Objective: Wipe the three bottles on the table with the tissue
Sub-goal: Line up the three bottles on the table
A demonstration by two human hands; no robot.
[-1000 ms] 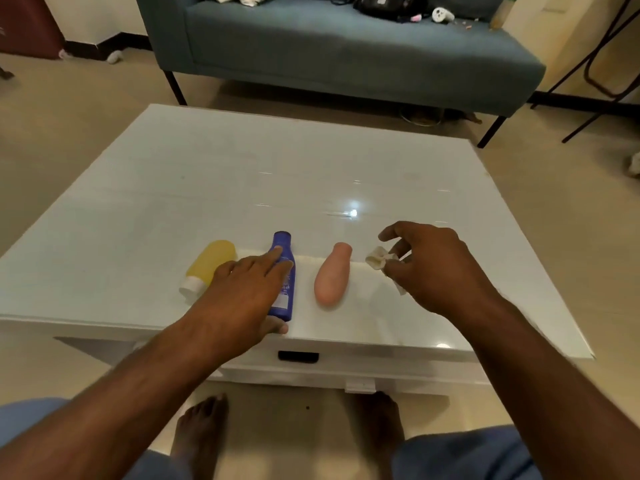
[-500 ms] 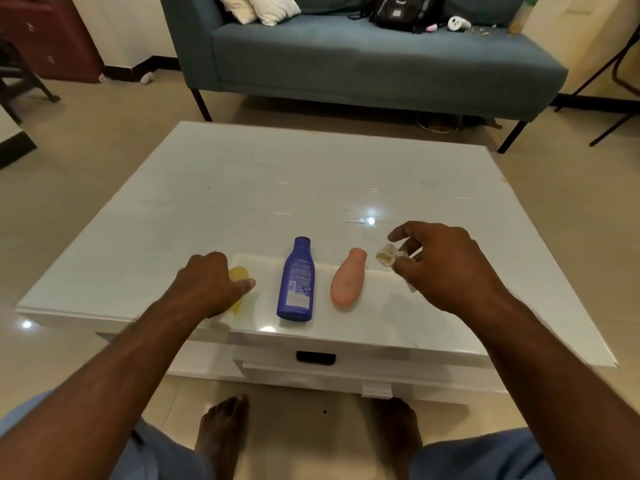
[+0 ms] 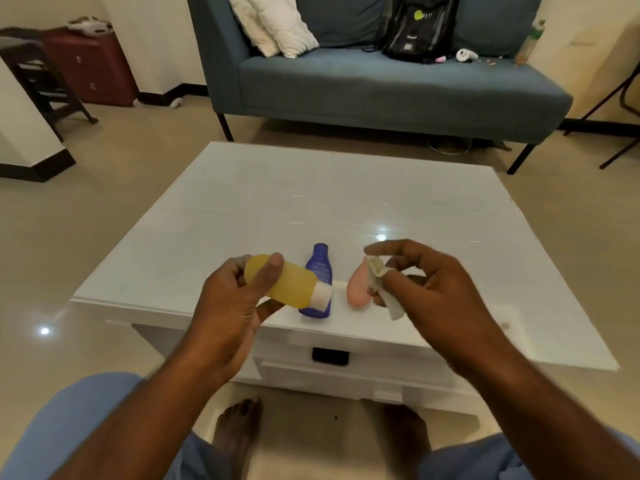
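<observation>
Yellow bottle [image 3: 289,283] gripped in left hand [image 3: 228,306]; right hand [image 3: 426,289] pinches tissue [image 3: 381,282].

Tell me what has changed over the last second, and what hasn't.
The left hand left the blue bottle, gripped the yellow bottle and lifted it off the table, white cap toward the right hand. Unchanged: the right hand pinches the tissue; blue and pink bottle lie flat.
</observation>
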